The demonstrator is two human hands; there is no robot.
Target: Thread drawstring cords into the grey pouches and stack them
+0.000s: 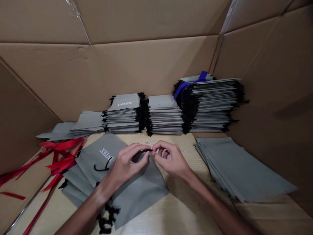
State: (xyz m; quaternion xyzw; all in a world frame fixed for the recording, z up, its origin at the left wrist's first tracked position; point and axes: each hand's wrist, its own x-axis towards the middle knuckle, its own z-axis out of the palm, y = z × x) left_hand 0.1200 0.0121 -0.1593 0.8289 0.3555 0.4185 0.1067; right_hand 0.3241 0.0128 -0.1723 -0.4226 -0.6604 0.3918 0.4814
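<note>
Near the middle, my left hand pinches a black cord at the upper corner of a grey bag. The fingertips of my right hand close on the same cord, almost touching the left fingertips. The bag hangs below both hands and slants down over the table. Beside my left wrist lie fanned grey bags, the top one printed INTEX, with a loose black cord end on it. A thin metal tool lies behind my right hand, partly hidden.
Stacks of grey bags with black cords line the cardboard wall. A blue ribbon lies on the right-hand stack. Red ribbons spread at the left. More flat grey bags lie at the right.
</note>
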